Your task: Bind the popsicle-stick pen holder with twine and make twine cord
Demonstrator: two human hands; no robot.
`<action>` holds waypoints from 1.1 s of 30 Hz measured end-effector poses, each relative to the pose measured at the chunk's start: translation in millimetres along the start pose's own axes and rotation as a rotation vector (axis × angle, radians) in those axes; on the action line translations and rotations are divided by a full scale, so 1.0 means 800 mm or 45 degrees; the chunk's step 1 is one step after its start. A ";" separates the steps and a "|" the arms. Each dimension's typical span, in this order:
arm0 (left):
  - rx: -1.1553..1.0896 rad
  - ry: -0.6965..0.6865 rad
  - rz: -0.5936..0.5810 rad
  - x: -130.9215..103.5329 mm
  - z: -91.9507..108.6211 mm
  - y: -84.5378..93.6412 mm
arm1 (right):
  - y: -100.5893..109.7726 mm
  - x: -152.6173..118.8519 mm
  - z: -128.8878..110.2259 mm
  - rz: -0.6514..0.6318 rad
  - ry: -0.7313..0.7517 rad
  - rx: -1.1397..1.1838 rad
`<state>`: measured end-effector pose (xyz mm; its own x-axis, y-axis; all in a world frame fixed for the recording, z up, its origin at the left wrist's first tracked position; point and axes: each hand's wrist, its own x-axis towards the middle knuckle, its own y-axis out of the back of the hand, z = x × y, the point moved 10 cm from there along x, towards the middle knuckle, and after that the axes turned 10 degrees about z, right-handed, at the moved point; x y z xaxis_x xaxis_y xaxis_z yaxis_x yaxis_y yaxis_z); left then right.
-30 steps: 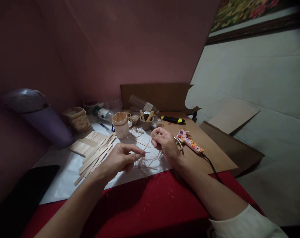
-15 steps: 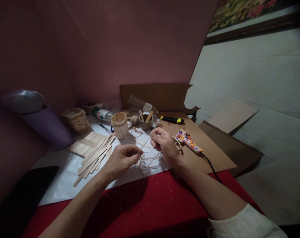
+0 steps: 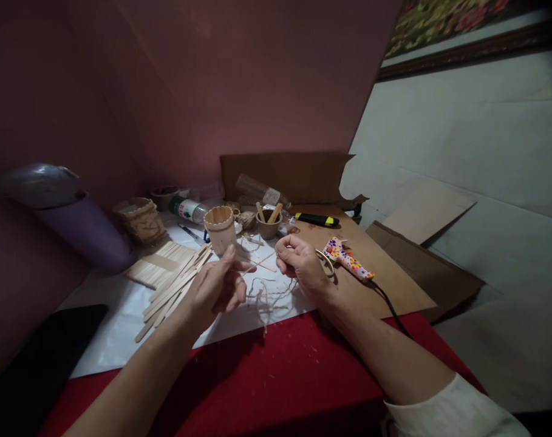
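Observation:
Pinched in my right hand [image 3: 298,261] is a thin twine [image 3: 265,259] that runs left toward my left hand [image 3: 223,282]. The left fingers are spread, with the thumb raised and the twine passing by the fingertips. Loose twine strands [image 3: 269,297] lie tangled on the white sheet below and between the hands. Just behind my left hand stands a scallop-rimmed cup of wooden sticks [image 3: 220,227]. Loose craft sticks [image 3: 170,297] fan out to the left, beside a flat stick panel [image 3: 160,266].
A floral glue gun [image 3: 348,260] with a black cord and a yellow-black cutter [image 3: 316,220] rest on cardboard [image 3: 389,285] at right. Behind are a small pot [image 3: 269,227] and plastic bottles [image 3: 189,209]. At left are a woven basket [image 3: 141,221] and a purple container [image 3: 84,230].
My left hand has opened from its pinch, turned and moved slightly left, its thumb now up near the cup. My right hand has stayed nearly still with the twine.

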<state>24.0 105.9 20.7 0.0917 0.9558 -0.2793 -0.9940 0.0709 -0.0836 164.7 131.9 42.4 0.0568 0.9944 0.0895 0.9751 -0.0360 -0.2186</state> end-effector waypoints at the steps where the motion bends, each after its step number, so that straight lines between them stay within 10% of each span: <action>1: -0.080 0.129 -0.029 0.001 -0.010 -0.001 | -0.001 0.000 0.000 -0.010 -0.002 0.001; 5: -0.268 0.451 -0.101 -0.002 -0.030 -0.008 | -0.002 -0.001 0.000 -0.006 -0.007 0.012; 11: -0.411 0.470 -0.065 -0.004 -0.030 -0.008 | 0.003 0.002 0.000 0.039 -0.005 0.081; 33: 0.108 0.075 -0.067 0.001 -0.023 -0.007 | -0.008 -0.004 -0.001 -0.076 0.011 0.055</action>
<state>31.0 101.1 3.7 0.1447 0.9319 -0.3325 -0.9890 0.1466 -0.0194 158.2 128.7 44.0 0.0007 0.9937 0.1124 0.9667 0.0280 -0.2544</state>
